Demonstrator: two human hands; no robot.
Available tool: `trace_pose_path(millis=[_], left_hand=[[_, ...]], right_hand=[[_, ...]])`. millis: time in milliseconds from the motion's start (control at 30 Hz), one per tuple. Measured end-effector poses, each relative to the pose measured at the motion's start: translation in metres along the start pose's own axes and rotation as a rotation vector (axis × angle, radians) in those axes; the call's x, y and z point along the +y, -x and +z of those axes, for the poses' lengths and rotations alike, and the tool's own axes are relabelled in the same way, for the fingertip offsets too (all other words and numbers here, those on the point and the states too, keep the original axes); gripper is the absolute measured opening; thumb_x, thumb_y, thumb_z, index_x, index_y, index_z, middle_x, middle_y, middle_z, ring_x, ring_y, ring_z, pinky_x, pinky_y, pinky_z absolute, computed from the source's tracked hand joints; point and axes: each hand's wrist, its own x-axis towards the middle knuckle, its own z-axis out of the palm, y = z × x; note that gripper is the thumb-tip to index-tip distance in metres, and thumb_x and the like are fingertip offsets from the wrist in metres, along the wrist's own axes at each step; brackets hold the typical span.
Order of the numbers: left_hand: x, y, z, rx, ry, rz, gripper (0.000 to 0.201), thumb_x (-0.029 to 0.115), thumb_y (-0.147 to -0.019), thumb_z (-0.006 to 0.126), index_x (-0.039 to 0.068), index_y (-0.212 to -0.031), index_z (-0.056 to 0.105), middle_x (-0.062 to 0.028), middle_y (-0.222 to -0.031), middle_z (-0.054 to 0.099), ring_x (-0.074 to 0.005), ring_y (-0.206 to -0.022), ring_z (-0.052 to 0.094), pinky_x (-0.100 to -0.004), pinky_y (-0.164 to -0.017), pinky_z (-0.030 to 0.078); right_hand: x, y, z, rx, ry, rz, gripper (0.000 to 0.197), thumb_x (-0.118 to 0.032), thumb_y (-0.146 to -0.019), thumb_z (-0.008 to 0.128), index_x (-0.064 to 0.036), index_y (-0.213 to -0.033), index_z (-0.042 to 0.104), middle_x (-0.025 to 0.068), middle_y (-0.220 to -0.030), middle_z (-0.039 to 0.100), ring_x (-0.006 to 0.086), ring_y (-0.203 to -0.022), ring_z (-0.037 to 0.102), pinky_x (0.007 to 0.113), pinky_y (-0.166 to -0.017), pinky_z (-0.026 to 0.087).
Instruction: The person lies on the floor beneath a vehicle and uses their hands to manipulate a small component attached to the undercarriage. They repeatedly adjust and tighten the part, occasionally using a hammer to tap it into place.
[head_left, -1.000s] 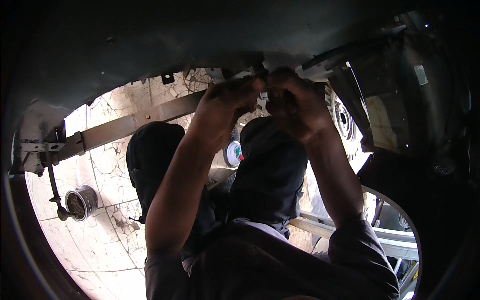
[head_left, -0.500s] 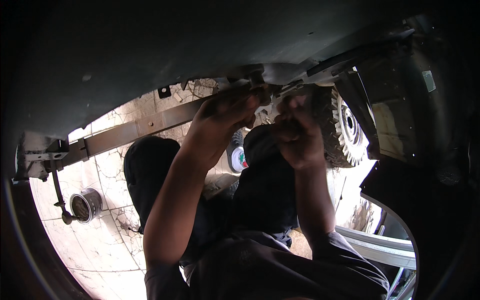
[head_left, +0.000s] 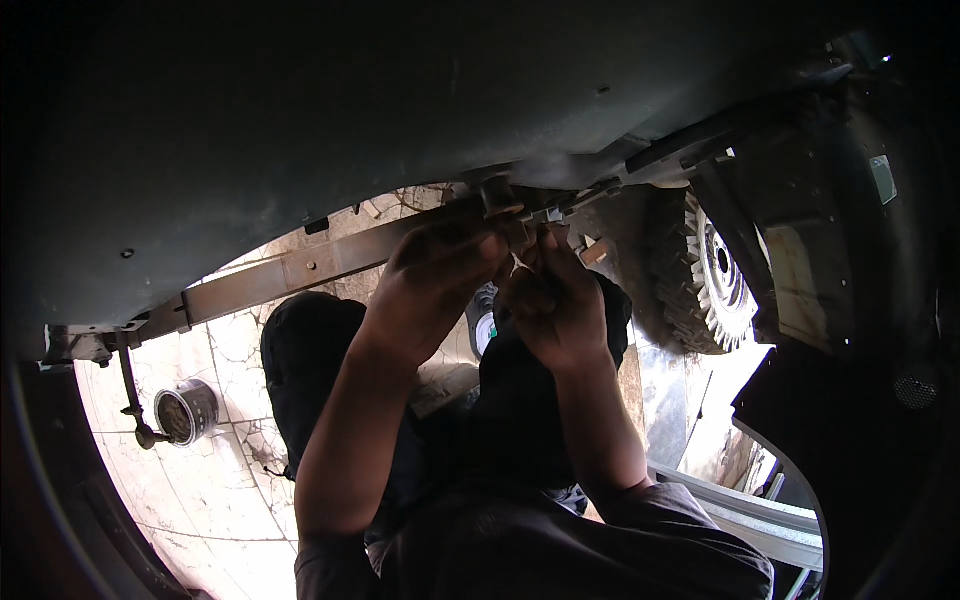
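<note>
Both my hands are raised to a small metal fitting (head_left: 519,236) beneath a dark vehicle body (head_left: 330,130). My left hand (head_left: 425,285) has its fingers curled at the fitting's left side, beside the long steel bar (head_left: 310,265). From the right, my right hand (head_left: 560,305) pinches at the same spot, thumb and forefinger up and the other fingers folded. The fingertips of both hands nearly meet. Shadow and the fingers themselves hide what exactly is gripped. Just above sits a round metal mount (head_left: 500,195) joined to the bar.
A treaded tyre with a pale rim (head_left: 728,265) stands at the right. On the tiled floor (head_left: 215,500) at left is an open can (head_left: 187,412), near a hanging rod with a ball end (head_left: 146,437). My bent knees (head_left: 312,340) are below the bar.
My right hand has moved left, closer to my left hand, and now pinches at the fitting. The whole view has shifted slightly, with the vehicle parts appearing lower.
</note>
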Motion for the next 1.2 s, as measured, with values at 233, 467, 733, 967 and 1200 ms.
trace_pose_path(millis=[233, 467, 733, 967, 1200], left_hand=[[0.007, -0.002, 0.004, -0.021, 0.179, -0.09, 0.044, 0.027, -0.095, 0.063, -0.003, -0.126, 0.059, -0.0099, -0.112, 0.064, -0.0182, -0.102, 0.057, -0.0325, -0.086, 0.043], [0.01, -0.005, 0.004, -0.072, 0.286, -0.157, 0.039, 0.027, -0.095, 0.063, 0.0, -0.122, 0.061, -0.0096, -0.114, 0.064, -0.0176, -0.103, 0.056, -0.0365, -0.086, 0.042], [0.01, -0.007, 0.01, -0.048, 0.367, -0.111, 0.037, 0.025, -0.095, 0.065, -0.002, -0.12, 0.061, -0.007, -0.106, 0.063, -0.0147, -0.092, 0.056, -0.0319, -0.082, 0.044], [0.0, -0.006, 0.004, -0.101, 0.22, -0.023, 0.037, 0.025, -0.099, 0.059, -0.003, -0.123, 0.059, -0.0092, -0.112, 0.064, -0.0175, -0.098, 0.06, -0.0337, -0.086, 0.047], [0.019, -0.005, 0.012, -0.059, 0.233, -0.138, 0.041, 0.028, -0.098, 0.061, -0.005, -0.123, 0.059, -0.0096, -0.11, 0.065, -0.0169, -0.098, 0.059, -0.0331, -0.086, 0.046]], right_hand=[[-0.001, 0.003, -0.001, 0.074, 0.116, -0.112, 0.012, -0.014, -0.102, 0.055, -0.0043, -0.108, 0.059, -0.0008, -0.081, 0.057, 0.0098, -0.062, 0.052, 0.023, -0.057, 0.043], [-0.018, 0.012, 0.002, -0.086, 1.0, -0.676, 0.023, 0.009, -0.088, 0.063, 0.0012, -0.11, 0.064, 0.0072, -0.091, 0.064, 0.0119, -0.068, 0.061, 0.025, -0.06, 0.051], [-0.039, 0.005, 0.059, -0.217, 1.077, -0.606, 0.014, 0.003, -0.089, 0.062, 0.0004, -0.101, 0.069, 0.0115, -0.092, 0.069, 0.0099, -0.055, 0.056, 0.021, -0.048, 0.041], [-0.034, 0.008, 0.064, -0.101, 0.882, -0.254, 0.015, -0.008, -0.091, 0.063, 0.0033, -0.1, 0.067, 0.0044, -0.076, 0.059, 0.0085, -0.052, 0.05, 0.022, -0.047, 0.036], [-0.035, 0.001, 0.069, -0.032, 0.447, -0.01, 0.01, -0.009, -0.092, 0.062, 0.0, -0.096, 0.065, 0.001, -0.066, 0.054, 0.0077, -0.049, 0.046, 0.021, -0.046, 0.035]])
